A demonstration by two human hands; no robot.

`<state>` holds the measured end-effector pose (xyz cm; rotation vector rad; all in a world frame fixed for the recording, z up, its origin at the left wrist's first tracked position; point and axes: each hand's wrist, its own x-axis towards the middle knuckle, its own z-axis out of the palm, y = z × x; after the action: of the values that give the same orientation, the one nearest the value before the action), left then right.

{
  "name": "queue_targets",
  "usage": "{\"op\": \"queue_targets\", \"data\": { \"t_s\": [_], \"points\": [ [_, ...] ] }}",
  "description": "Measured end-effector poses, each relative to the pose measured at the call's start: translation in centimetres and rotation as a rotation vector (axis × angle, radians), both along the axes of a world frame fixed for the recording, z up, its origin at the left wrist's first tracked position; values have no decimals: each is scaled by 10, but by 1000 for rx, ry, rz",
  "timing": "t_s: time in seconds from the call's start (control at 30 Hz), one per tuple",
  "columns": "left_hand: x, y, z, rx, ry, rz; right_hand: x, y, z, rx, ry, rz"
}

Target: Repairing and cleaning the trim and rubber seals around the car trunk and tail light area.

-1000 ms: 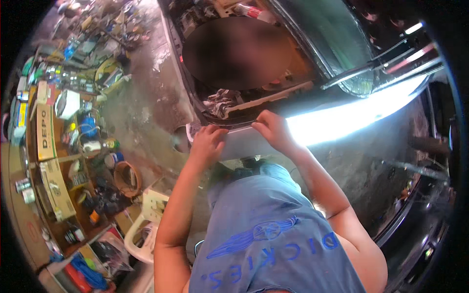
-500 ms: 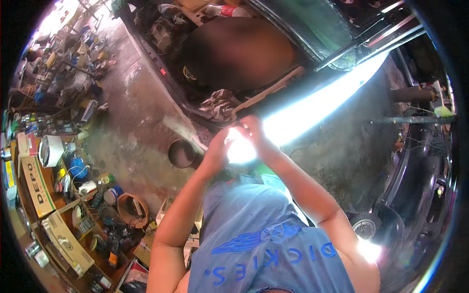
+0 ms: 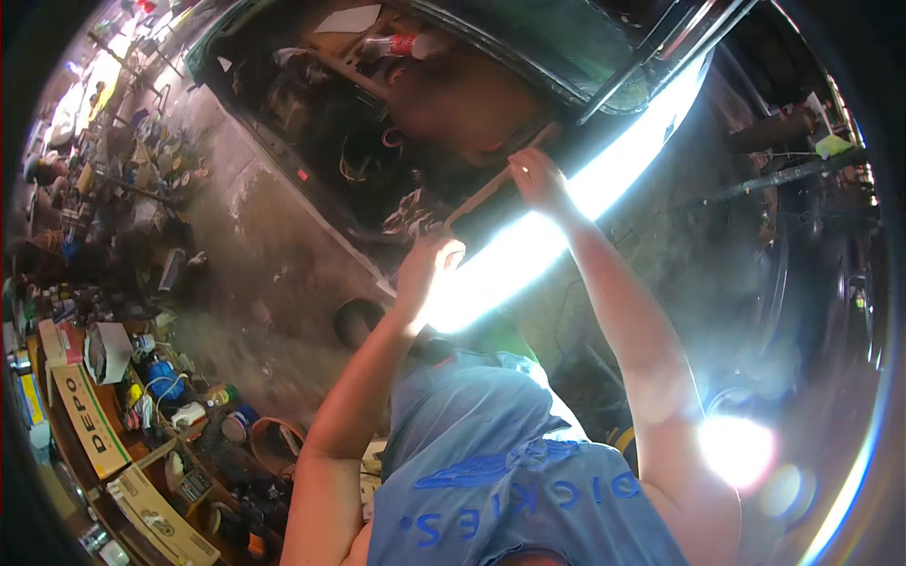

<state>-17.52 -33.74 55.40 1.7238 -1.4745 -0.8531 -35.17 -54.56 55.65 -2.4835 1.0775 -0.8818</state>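
Note:
In front of me is the open compartment of a dark vehicle (image 3: 311, 203). A light brown strip (image 3: 486, 196) runs along its near edge, above a body panel (image 3: 576, 212) glaring white in strong light. My left hand (image 3: 427, 274) is at the strip's left end, fingers curled and thumb up; glare hides what is in it. Farther right and higher, my right hand (image 3: 543, 187) bends its fingers together at the same edge. Whether a small part sits in those fingers cannot be made out. Crumpled material (image 3: 408, 212) lies inside the compartment, beyond my left hand.
A plastic bottle with a red label (image 3: 401, 45) lies deeper in the compartment. On the left, a wooden shelf holds cardboard boxes (image 3: 90, 420) and a blue object (image 3: 165, 379). A dark round pipe or can (image 3: 357, 321) is beside my left forearm. Piled clutter (image 3: 142, 170) covers the far-left floor.
My hands were close together at the near corner. The right hand has moved right and away along the edge; the left stays near the corner. The view has shifted slightly.

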Motion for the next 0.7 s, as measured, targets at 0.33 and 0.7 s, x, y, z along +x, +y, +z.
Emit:
{"op": "queue_targets", "data": {
  "t_s": [0.33, 0.7],
  "points": [
    [17, 8, -18, 138, 467, 7, -1, -4, -26, -100, -156, -292],
    [-32, -1, 2, 222, 984, 281, -2, -4, -23, -28, -65, -276]
  ]
}}
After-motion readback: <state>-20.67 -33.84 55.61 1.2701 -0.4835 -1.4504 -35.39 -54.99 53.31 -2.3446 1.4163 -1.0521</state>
